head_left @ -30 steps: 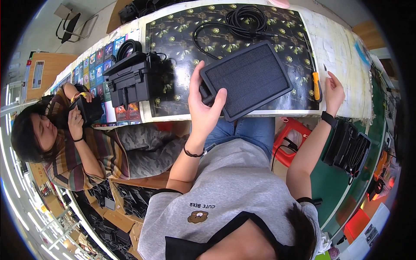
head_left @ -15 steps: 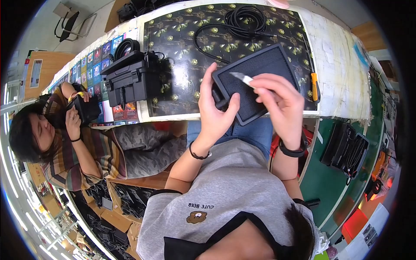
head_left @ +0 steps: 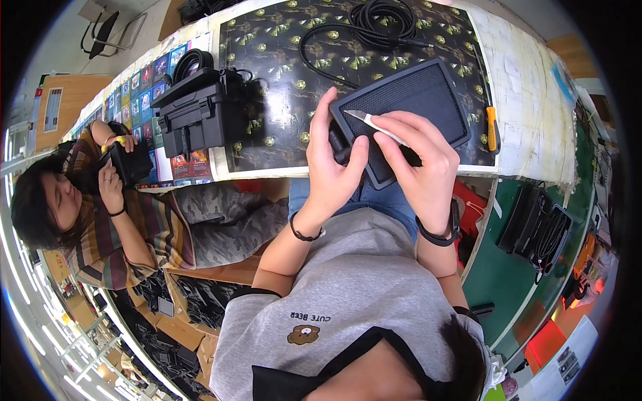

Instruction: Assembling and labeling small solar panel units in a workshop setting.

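My left hand (head_left: 332, 160) grips the near left corner of a flat black rectangular panel (head_left: 421, 100), thumb and fingers around its edge. The panel has a raised rim and a textured face, and sits tilted over the table's near edge. In my right hand (head_left: 426, 154) is a small craft knife (head_left: 357, 115) with a pointed metal blade and a pale handle. Its blade lies over the panel's left part, pointing left; I cannot tell whether it touches the surface. A dark rounded part (head_left: 340, 144) shows at the panel's left edge, by my left palm.
A coiled black cable (head_left: 381, 30) lies at the far side of the patterned mat (head_left: 267, 53). To the left stands a black plastic case (head_left: 200, 120). A yellow-handled screwdriver (head_left: 492, 130) rests at the right. Left of me, a seated person (head_left: 134, 220) holds a black object.
The knife has moved slightly left, toward the panel's corner, and more of its handle shows. My right hand has shifted left and lower. The panel has turned slightly.
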Motion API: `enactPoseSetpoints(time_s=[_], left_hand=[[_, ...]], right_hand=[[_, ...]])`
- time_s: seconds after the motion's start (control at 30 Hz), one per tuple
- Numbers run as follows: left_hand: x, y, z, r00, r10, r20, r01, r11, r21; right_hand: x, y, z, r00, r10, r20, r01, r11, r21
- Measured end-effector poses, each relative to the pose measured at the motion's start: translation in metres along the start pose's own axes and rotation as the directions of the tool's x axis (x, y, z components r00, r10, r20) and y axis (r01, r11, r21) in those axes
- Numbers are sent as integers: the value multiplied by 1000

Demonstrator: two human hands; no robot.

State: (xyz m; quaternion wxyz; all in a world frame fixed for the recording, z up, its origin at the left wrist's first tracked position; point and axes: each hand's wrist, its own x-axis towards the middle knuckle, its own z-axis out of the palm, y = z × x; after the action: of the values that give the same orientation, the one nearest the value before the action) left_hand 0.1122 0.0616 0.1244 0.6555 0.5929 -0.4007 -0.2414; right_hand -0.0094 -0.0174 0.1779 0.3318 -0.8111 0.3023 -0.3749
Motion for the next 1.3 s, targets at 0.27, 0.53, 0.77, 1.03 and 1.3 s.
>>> enactPoseSetpoints(time_s=[0.27,0.53,0.77,1.03,1.3], left_hand=[[-3,1,1,1000,5,-10,-5,999,45],[-2,3,2,1000,-3,-10,3,1000,25],[-4,1,0,1000,25,2,-25,999,-26],[-5,1,0,998,54,-17,-53,998,13],[-5,-1,-2,999,33,12,-33,999,-18]], right_hand=[[5,-7,-6,993,82,85,-83,997,7],[1,-3,3,975,211,64,-219,961,168],[0,1,2,944,302,129,-325,918,228],[2,-3,0,920,360,153,-391,869,303],[2,-2,0,931,334,147,-363,883,298]])
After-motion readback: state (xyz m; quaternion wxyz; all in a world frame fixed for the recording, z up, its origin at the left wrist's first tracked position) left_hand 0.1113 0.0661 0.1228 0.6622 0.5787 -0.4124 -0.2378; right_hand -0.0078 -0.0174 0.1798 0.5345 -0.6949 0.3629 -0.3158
